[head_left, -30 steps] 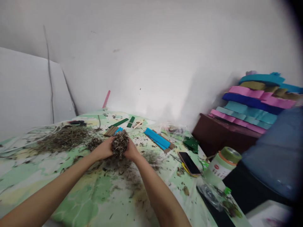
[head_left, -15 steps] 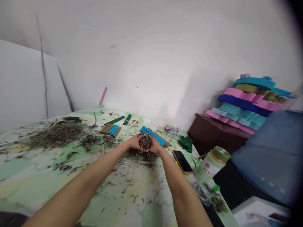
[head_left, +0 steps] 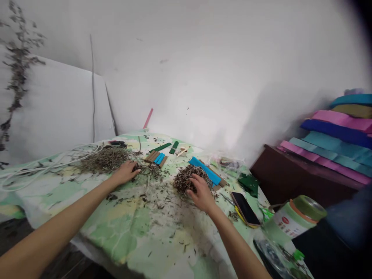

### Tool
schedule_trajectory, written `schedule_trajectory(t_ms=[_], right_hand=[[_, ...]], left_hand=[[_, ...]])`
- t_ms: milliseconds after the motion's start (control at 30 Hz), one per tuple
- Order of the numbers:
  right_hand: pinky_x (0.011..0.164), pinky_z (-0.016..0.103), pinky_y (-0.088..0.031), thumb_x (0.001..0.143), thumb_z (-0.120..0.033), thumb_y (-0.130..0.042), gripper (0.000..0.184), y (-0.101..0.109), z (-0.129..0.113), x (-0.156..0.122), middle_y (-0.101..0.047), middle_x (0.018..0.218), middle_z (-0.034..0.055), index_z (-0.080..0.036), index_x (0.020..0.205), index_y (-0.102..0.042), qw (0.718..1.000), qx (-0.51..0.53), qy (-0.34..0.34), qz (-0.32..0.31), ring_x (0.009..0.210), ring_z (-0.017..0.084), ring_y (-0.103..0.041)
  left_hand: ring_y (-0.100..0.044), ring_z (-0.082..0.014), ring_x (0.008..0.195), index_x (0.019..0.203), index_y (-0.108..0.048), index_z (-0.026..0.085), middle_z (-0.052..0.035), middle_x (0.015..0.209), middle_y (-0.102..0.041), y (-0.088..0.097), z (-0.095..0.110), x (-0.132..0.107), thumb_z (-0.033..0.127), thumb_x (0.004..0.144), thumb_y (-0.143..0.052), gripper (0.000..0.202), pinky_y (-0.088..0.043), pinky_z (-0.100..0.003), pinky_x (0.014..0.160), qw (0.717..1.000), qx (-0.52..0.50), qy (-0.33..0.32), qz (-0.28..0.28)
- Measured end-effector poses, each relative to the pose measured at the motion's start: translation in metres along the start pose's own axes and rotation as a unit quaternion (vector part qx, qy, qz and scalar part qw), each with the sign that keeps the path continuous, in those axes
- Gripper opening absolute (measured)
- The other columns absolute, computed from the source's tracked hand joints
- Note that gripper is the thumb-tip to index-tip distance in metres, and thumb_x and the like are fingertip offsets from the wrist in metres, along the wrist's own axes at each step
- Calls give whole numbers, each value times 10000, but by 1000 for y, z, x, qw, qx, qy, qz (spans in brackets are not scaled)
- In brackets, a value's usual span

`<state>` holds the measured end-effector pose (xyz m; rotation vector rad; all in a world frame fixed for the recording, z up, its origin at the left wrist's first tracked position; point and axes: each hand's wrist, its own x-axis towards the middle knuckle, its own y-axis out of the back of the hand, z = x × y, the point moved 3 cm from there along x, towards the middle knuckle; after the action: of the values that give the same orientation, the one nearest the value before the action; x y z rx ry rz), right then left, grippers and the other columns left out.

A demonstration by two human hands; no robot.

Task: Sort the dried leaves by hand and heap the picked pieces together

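A heaped mound of dried, crumbled leaves (head_left: 181, 180) lies at mid-table. My right hand (head_left: 201, 190) rests against its near right side, fingers spread apart and thumb stretched out. Farther left, my left hand (head_left: 126, 173) reaches over a smaller clump of dark dried leaves (head_left: 147, 170), palm down with its thumb extended. Its fingertips are partly hidden against the leaf bits. Just beyond that hand is a larger pile of dry, twiggy stems (head_left: 101, 159). Loose leaf crumbs are scattered on the cloth between the two hands.
Behind the mound lie a blue roll (head_left: 206, 170) and several brown and blue rolls (head_left: 156, 157). To the right are a phone (head_left: 245, 209), yellow-handled scissors (head_left: 238, 212) and a green-lidded jar (head_left: 295, 219). White cable (head_left: 52, 166) loops at left. Stacked crepe paper (head_left: 328, 139) sits on a brown box.
My hands have parted: the left has gone from the mound to the smaller clump at left, while the right stays at the mound, its grip loosened. The view has swung left.
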<state>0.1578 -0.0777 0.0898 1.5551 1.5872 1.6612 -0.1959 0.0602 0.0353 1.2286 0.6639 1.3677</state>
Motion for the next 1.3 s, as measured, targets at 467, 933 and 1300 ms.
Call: schedule_trajectory(t_ms=[467, 933, 1300], right_hand=[[876, 480, -401, 770, -489, -570, 584, -154, -64, 153, -505, 1229, 198, -172, 1253, -482, 984, 20, -168, -58, 1128, 349, -470], [736, 278, -418, 743, -96, -517, 212, -158, -83, 116, -655, 920, 108, -145, 918, -625, 989, 53, -127, -48, 864, 213, -592], [919, 413, -332, 705, -74, -495, 355, -43, -22, 35, -584, 1115, 186, -113, 1044, -593, 980, -17, -191, 47, 1094, 307, -469]], left_hand=[[-452, -309, 1176, 1265, -472, 151, -176, 1268, -488, -39, -1, 16, 258, 810, -535, 471, -347, -433, 977, 999, 19, 2, -26], [-521, -219, 1154, 1122, -577, 131, -138, 1214, -582, -45, 69, -14, 17, 764, -438, 401, -366, -335, 1013, 989, -98, -97, -58], [-454, -234, 1228, 1250, -522, 167, -116, 1320, -508, -45, 192, -23, 207, 772, -574, 483, -361, -338, 1041, 968, -159, -187, -54]])
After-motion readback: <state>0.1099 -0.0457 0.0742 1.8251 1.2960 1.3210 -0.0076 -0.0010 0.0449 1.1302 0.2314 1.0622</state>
